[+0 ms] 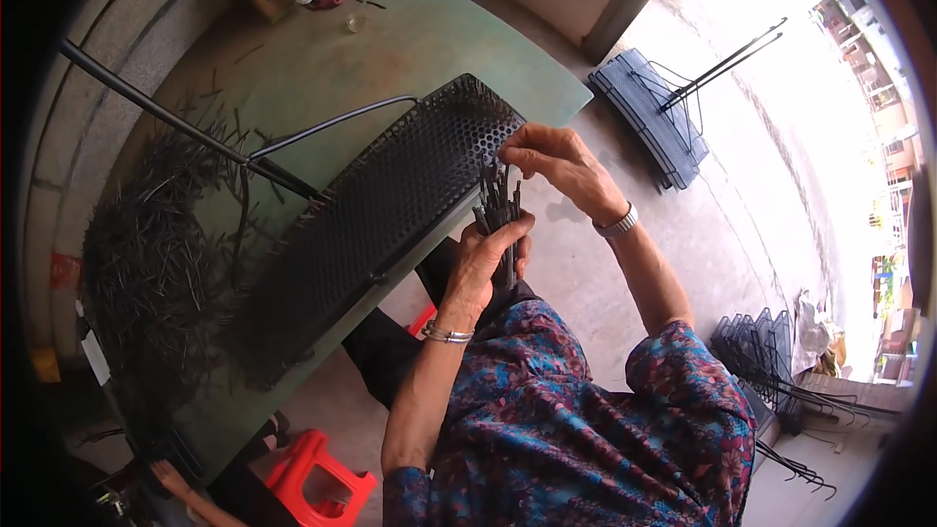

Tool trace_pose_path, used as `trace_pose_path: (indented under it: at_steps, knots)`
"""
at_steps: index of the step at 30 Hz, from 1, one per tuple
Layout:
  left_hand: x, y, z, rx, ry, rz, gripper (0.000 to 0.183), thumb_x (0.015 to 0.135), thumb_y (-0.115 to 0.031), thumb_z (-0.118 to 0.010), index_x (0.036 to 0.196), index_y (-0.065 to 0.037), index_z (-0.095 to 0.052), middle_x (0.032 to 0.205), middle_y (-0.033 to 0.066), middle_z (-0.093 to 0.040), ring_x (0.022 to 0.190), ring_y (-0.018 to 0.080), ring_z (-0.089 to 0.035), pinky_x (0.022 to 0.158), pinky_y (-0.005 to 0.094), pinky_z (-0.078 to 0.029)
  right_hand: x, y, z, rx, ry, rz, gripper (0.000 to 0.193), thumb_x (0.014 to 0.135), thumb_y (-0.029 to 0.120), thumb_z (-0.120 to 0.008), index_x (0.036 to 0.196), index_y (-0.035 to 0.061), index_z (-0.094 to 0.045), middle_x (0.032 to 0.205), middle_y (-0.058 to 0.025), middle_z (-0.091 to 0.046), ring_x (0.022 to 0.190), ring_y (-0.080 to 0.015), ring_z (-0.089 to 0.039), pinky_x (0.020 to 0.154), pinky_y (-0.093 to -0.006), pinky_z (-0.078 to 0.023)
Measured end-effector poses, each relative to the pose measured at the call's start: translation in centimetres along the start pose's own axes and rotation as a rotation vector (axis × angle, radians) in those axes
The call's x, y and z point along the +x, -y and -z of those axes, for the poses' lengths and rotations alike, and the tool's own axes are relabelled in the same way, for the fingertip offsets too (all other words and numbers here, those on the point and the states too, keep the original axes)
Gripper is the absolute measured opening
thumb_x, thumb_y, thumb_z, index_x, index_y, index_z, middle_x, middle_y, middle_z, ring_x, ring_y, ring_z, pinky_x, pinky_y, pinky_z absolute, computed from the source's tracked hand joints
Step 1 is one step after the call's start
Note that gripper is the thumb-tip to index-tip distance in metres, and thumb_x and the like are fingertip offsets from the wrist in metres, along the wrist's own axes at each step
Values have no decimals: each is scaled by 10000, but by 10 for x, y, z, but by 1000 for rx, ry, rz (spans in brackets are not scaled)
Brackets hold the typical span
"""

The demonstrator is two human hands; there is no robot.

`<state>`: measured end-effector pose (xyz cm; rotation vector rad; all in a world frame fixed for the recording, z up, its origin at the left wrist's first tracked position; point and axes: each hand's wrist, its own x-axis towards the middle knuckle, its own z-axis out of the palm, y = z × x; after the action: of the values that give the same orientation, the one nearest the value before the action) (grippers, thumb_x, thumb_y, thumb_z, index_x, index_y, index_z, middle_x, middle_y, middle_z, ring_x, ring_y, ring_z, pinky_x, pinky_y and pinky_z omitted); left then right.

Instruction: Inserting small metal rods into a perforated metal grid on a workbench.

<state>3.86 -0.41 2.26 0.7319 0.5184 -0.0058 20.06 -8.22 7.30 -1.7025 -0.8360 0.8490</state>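
Note:
My left hand [485, 262] is closed around an upright bundle of thin dark sticks [501, 210], whose uneven tops stand above my thumb. Just above the bundle, my right hand [558, 164] is pinched, thumb and forefinger together, close to the near right corner of a black perforated panel [390, 181]. Whatever sits between those fingertips is too small to make out. The panel lies slanting along the front of a green table [390, 24], and a black rod frame [195, 127] rises from it toward the upper left.
A tangled heap of dark sticks [146, 273] covers the table's left side. A red stool [317, 483] stands below it. Another person's hand [171, 478] shows at lower left. Framed mesh panels with rods stand on the floor, some at upper right [649, 117], others at lower right [756, 351].

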Motion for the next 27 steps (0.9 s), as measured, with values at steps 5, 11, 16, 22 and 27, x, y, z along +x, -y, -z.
trace_pose_path:
  at_steps: [5, 11, 16, 22, 27]
  knots:
    - [8, 6, 8, -43, -16, 55, 248, 822, -261, -760, 909, -68, -630, 607, 18, -557, 481, 122, -520, 460, 264, -419, 5, -5, 7, 58, -429, 187, 159, 970, 129, -578, 965, -29, -596, 831, -50, -668, 695, -85, -604, 640, -226, -480]
    - [12, 6, 8, -146, -78, 20, 211, 851, -214, -738, 927, -83, -591, 624, 39, -542, 516, 152, -532, 486, 290, -449, 28, -24, 17, -247, -753, 462, 61, 955, 60, -564, 959, 3, -582, 855, -84, -707, 626, -106, -647, 581, -243, -499]
    - [8, 5, 4, -122, -45, 6, 193, 862, -203, -722, 947, -93, -589, 624, 38, -540, 519, 153, -530, 492, 289, -450, 36, -34, 16, -343, -750, 441, 45, 944, 44, -561, 944, 10, -590, 841, -74, -703, 596, -111, -632, 559, -245, -491]
    - [6, 8, 3, -182, -21, 57, 190, 865, -198, -716, 958, -97, -585, 623, 29, -520, 512, 144, -506, 499, 287, -431, 32, -33, 18, -372, -744, 394, 52, 939, 50, -569, 938, 16, -607, 820, -65, -697, 586, -102, -622, 542, -248, -481]
    - [5, 10, 1, -162, -1, 63, 188, 866, -192, -712, 963, -97, -583, 624, 26, -511, 514, 139, -499, 503, 287, -427, 31, -38, 13, -379, -672, 314, 68, 931, 87, -593, 933, 44, -645, 832, -65, -684, 635, -131, -637, 565, -280, -483]
